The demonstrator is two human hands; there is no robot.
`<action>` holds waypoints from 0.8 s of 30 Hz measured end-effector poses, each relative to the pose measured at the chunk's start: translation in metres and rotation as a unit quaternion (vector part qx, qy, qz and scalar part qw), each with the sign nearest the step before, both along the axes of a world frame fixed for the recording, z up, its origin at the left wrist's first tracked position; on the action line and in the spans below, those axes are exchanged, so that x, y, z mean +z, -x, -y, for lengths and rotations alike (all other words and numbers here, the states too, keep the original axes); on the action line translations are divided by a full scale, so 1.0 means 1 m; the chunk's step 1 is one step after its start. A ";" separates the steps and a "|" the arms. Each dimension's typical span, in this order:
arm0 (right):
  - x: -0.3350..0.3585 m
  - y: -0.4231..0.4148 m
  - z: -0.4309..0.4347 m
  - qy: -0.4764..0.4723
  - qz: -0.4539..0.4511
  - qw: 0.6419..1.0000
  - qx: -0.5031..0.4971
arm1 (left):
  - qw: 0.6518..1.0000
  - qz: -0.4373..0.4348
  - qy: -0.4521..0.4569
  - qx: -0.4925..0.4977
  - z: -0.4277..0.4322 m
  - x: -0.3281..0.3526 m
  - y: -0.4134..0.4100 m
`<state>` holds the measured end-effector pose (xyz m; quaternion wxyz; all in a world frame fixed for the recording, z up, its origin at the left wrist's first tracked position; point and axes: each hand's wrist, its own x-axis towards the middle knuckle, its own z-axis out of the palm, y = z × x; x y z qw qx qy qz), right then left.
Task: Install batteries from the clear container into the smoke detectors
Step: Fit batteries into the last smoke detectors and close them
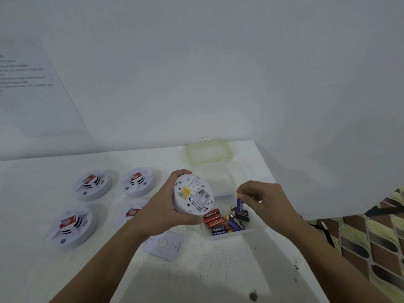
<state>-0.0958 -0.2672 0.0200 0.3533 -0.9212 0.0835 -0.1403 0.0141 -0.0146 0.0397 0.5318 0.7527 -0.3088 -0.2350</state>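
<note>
While a white smoke detector (193, 194) is gripped in the curled fingers of the left hand (166, 206), its open battery bay turned towards the camera, a blue battery (239, 201) is pinched upright between thumb and fingertips of the right hand (266, 197) just above the clear container (220, 178). Red and dark loose batteries (227, 221) are heaped at the container's near end. Four further detectors (93, 184) are laid on the white table (196, 281) to the left, one partly hidden by the left wrist. A detached back plate (164, 244) lies beside the left forearm, and a green-rimmed lid (207, 153) behind the container.
</note>
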 end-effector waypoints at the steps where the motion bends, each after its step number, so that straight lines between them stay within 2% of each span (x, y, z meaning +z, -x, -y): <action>1: -0.004 -0.001 0.002 0.022 -0.031 0.999 0.001 | 1.000 -0.001 0.001 0.001 0.000 -0.001 0.000; 9: -0.012 -0.016 -0.006 0.154 -0.156 0.975 0.039 | 1.000 0.002 -0.008 -0.009 0.007 -0.008 0.001; 21: -0.009 -0.017 -0.009 0.159 -0.208 0.963 0.061 | 1.000 0.005 0.004 -0.014 0.004 -0.010 0.004; 24: -0.009 -0.016 -0.007 0.138 -0.179 0.973 0.052 | 1.000 0.013 0.009 0.003 -0.002 -0.012 0.003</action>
